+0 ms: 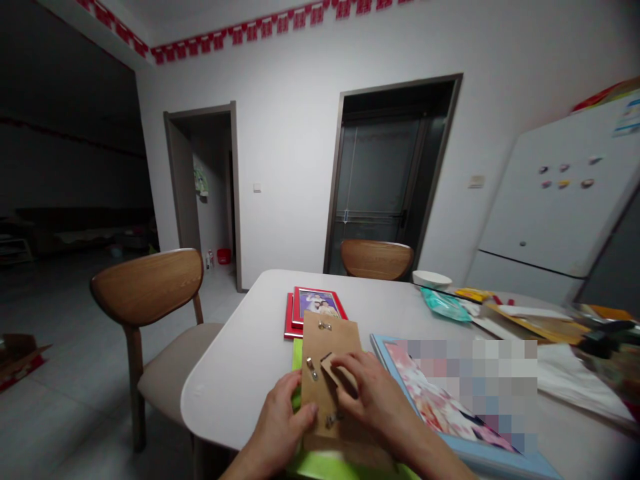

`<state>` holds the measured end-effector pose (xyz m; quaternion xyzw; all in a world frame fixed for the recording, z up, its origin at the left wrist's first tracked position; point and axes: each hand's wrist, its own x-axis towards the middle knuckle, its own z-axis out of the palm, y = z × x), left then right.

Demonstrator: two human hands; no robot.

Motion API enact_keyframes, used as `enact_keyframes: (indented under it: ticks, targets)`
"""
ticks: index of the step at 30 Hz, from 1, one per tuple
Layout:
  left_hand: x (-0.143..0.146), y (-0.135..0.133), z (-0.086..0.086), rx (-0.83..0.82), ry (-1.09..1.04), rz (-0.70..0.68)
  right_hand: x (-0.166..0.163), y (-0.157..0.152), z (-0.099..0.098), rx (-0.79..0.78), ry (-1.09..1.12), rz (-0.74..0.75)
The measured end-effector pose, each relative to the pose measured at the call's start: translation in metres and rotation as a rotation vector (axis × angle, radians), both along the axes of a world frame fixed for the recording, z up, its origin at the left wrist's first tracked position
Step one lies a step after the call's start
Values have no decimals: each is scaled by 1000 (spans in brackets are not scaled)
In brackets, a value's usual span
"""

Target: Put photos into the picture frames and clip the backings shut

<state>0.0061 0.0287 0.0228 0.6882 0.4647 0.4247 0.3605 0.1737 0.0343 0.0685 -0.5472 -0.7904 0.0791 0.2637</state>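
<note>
A brown picture-frame backing board (320,393) with small metal clips lies in front of me, over something bright green (298,351) that shows at its left and lower edges. My left hand (283,413) grips the board's left edge, thumb on top and fingers at the side. My right hand (367,393) is over the board's right half, thumb and fingers pinching the brown stand flap (329,363), which is tilted up from the board. Just beyond are two red picture frames (320,303), one partly over the other. To the right lies a large light-blue picture frame (400,380).
The white table (235,373) has a rounded left corner. Its right side carries a white bowl (432,279), a teal packet (445,305) and a heap of papers and bags (535,323). Wooden chairs stand at the left (150,287) and far side (377,259).
</note>
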Motion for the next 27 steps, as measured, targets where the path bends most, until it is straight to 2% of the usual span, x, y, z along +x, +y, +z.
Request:
enact_keyframes:
  ticks: [4, 8, 12, 15, 17, 22, 27]
  targets:
    - [-3, 7, 7, -98, -336, -78, -11, -4, 12, 5, 114, 86]
    - [-22, 14, 8, -217, -521, -68, -6, 5, 2, -40, 206, 61]
    - [-52, 17, 2, -306, -535, 20, 10, 10, -18, -93, 85, 33]
    - [-71, 18, -7, -344, -503, 83, 16, 5, -26, -191, -7, 109]
    - [-80, 19, -12, -364, -470, 94, 18, 2, -29, -202, -50, 131]
    - [-94, 25, -19, -347, -440, 123, 23, 12, -40, -74, -210, -122]
    - [-106, 30, -23, -300, -412, 172, 29, 19, -48, -45, -312, -163]
